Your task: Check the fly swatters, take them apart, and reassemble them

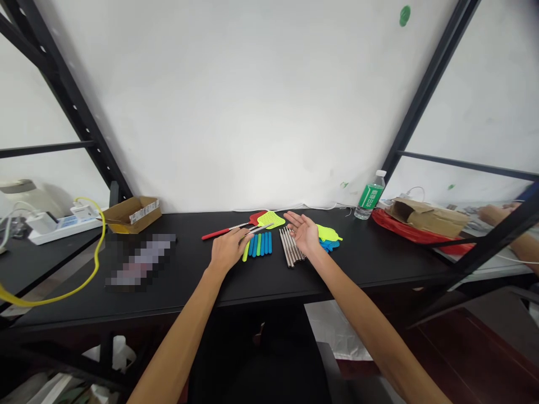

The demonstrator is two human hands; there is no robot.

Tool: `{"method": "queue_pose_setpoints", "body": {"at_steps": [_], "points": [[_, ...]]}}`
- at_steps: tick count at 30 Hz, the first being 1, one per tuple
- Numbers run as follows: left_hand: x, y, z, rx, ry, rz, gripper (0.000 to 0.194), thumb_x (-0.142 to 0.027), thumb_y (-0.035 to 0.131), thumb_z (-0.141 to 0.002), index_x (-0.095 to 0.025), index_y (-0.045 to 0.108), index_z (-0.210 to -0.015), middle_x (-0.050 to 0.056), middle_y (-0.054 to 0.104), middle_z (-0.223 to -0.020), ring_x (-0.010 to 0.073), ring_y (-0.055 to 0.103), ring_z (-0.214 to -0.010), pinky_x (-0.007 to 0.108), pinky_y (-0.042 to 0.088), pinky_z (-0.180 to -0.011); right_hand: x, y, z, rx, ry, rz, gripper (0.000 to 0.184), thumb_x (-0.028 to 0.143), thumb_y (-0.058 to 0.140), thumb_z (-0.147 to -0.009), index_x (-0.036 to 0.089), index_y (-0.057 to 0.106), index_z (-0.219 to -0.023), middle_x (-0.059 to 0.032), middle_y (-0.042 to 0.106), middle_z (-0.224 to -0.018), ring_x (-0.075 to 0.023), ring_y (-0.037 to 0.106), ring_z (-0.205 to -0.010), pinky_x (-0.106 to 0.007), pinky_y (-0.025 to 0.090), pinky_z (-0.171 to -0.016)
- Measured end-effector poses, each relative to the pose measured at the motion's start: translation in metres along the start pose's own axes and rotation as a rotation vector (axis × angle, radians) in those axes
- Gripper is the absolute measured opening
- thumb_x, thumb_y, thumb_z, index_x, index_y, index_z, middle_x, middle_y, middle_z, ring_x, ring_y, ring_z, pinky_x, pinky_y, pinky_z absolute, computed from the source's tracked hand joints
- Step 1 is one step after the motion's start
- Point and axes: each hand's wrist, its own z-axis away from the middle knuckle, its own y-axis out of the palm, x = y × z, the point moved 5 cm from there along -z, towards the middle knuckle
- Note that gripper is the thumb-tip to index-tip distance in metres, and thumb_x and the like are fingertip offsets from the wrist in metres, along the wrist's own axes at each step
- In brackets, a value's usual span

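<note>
My left hand (229, 247) is closed on a thin metal rod (265, 226), whose tip points right. Just in front of it lies a row of blue and yellow-green handle grips (260, 244). Behind, a red fly swatter (217, 233) and a yellow-green swatter head (272, 219) overlap near the wall. My right hand (305, 233) is open, palm turned up and fingers stretched, over the far ends of several metal rods (289, 249) lying side by side. Partly hidden by that hand are yellow-green (329, 233) and blue (330, 245) swatter heads.
A water bottle (370, 196) stands at the back right, beside a red bag (404, 230) and a torn cardboard box (429, 219). Left are an open carton (132, 215), a blurred-out item (141, 261), a power strip (63, 229) and a yellow cable (97, 252). Another person's hand (497, 213) shows far right.
</note>
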Motion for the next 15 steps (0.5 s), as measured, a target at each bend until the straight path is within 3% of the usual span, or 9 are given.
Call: {"method": "queue_pose_setpoints", "body": {"at_steps": [6, 11, 15], "points": [[0.0002, 0.0029, -0.0005, 0.028, 0.037, -0.015, 0.040, -0.048, 0.038, -0.100, -0.026, 0.070, -0.105, 0.006, 0.071, -0.096, 0.0192, 0.065, -0.081, 0.027, 0.033, -0.055, -0.0021, -0.0029, -0.0022, -0.007, -0.013, 0.026, 0.046, 0.053, 0.044, -0.091, 0.021, 0.068, -0.112, -0.0106, 0.067, -0.129, -0.0206, 0.068, -0.080, -0.031, 0.051, -0.052], [0.0011, 0.0046, -0.0003, 0.047, 0.030, -0.002, 0.040, -0.047, 0.037, -0.100, -0.026, 0.070, -0.102, 0.006, 0.069, -0.093, 0.0194, 0.064, -0.078, 0.027, 0.032, -0.055, -0.0072, -0.0051, -0.0039, -0.093, -0.044, 0.012, 0.040, 0.054, 0.071, -0.077, 0.021, 0.070, -0.100, -0.0096, 0.074, -0.106, -0.0165, 0.064, -0.067, -0.027, 0.045, -0.049], [0.0011, 0.0057, -0.0002, 0.059, 0.040, -0.002, 0.040, -0.047, 0.036, -0.100, -0.025, 0.070, -0.100, 0.005, 0.070, -0.093, 0.0197, 0.064, -0.079, 0.028, 0.033, -0.056, 0.0013, -0.0026, 0.0028, -0.140, -0.219, 0.364, 0.039, 0.058, 0.065, -0.082, 0.020, 0.068, -0.077, -0.0067, 0.072, -0.077, -0.0164, 0.059, -0.060, -0.028, 0.042, -0.053]]}}
